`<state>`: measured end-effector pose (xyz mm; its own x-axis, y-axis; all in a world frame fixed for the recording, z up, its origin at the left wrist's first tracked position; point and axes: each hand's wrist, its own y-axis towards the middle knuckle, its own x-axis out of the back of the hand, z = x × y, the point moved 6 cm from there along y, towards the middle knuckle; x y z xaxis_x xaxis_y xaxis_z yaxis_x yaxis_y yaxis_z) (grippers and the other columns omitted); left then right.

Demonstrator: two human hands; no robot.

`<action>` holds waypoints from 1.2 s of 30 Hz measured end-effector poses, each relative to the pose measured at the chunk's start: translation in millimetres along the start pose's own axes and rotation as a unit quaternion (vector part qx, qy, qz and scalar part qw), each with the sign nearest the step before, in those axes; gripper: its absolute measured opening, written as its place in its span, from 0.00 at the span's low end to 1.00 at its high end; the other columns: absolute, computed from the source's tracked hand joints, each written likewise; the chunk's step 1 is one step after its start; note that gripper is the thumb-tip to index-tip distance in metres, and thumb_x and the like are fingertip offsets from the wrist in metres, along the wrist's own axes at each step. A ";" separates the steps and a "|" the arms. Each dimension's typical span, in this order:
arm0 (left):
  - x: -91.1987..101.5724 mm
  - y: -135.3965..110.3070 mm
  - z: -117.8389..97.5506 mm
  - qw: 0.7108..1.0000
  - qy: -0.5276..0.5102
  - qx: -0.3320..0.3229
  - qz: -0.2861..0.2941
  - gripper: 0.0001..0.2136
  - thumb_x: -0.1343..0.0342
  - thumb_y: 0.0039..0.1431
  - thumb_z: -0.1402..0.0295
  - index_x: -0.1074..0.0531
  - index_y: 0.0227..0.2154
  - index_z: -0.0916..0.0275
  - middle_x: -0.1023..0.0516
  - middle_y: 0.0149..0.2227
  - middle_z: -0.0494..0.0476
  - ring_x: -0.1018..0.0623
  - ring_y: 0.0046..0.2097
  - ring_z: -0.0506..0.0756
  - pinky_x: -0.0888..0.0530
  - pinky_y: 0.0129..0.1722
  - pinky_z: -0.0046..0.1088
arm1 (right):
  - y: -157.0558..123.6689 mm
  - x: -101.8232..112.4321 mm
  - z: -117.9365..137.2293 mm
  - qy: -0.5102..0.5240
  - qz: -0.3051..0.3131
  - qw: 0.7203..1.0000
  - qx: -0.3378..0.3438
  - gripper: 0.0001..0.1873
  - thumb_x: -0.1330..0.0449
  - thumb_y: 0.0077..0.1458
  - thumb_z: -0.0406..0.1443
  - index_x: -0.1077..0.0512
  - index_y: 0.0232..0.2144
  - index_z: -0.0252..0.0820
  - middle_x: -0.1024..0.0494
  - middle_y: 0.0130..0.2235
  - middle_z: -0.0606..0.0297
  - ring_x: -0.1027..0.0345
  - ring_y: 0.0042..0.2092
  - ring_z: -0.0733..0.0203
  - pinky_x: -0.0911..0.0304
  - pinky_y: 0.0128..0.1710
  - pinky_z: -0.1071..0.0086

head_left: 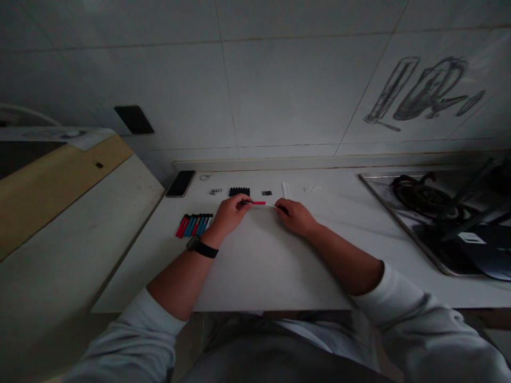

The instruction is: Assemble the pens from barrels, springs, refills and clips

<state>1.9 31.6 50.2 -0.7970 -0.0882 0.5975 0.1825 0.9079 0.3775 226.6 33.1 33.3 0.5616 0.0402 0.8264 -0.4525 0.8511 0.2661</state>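
Dark clothing (pixel 271 354) fills the bottom centre of the frame, flanked by pale sleeves (pixel 131 335) at the lower left and lower right. Above it, the white surface (pixel 271 276) stretches across the middle. At the centre, the left hand (pixel 230 213), a black watch (pixel 203 248) on its wrist, grips the black end of a red barrel (pixel 259 202); the right hand (pixel 296 215) pinches a thin white rod (pixel 270 205) that reaches from the barrel's other end. Both are held level across the gap between the hands. Left of centre lie red, blue and white pens (pixel 194 225) in a row. Behind the hands, from left to right, are a phone (pixel 180 183), small metallic pieces (pixel 215 191), black parts (pixel 239 191), small dark pieces (pixel 266 193), white sticks (pixel 286 190) and clear bits (pixel 312 189). A stove (pixel 403 229) occupies the right edge.
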 end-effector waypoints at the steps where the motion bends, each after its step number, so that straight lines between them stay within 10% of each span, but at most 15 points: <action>1: 1.2 0.5 2.7 1.000 0.003 0.008 -0.007 0.07 0.40 0.65 0.66 0.22 0.43 0.58 0.17 0.42 0.55 0.20 0.41 0.54 0.24 0.44 0.31 | 0.4 0.9 -3.0 -0.006 -0.007 1.000 -0.009 0.10 0.47 0.67 0.37 0.27 0.43 0.43 0.20 0.40 0.59 0.29 0.40 0.58 0.40 0.41 0.68; 17: -9.0 -4.6 -13.1 0.991 0.059 -0.052 0.111 0.06 0.43 0.66 0.66 0.21 0.40 0.59 0.18 0.39 0.54 0.22 0.38 0.54 0.27 0.41 0.32 | 0.4 0.6 -10.0 -0.028 -0.024 0.998 -0.048 0.09 0.45 0.66 0.37 0.25 0.40 0.43 0.18 0.39 0.59 0.27 0.39 0.57 0.40 0.39 0.68; 36: 65.7 10.5 27.1 0.995 -0.009 0.057 0.087 0.12 0.41 0.62 0.62 0.19 0.44 0.59 0.17 0.40 0.58 0.20 0.36 0.54 0.25 0.36 0.29 | 0.2 -0.2 -11.0 -0.026 -0.004 0.998 -0.056 0.09 0.44 0.64 0.37 0.24 0.40 0.44 0.18 0.38 0.59 0.27 0.37 0.57 0.40 0.36 0.67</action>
<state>-64.1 46.4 74.3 -0.7687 0.0813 0.6344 0.2538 0.9492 0.1859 234.0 38.9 27.8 0.5274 0.0093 0.8495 -0.3663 0.9047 0.2176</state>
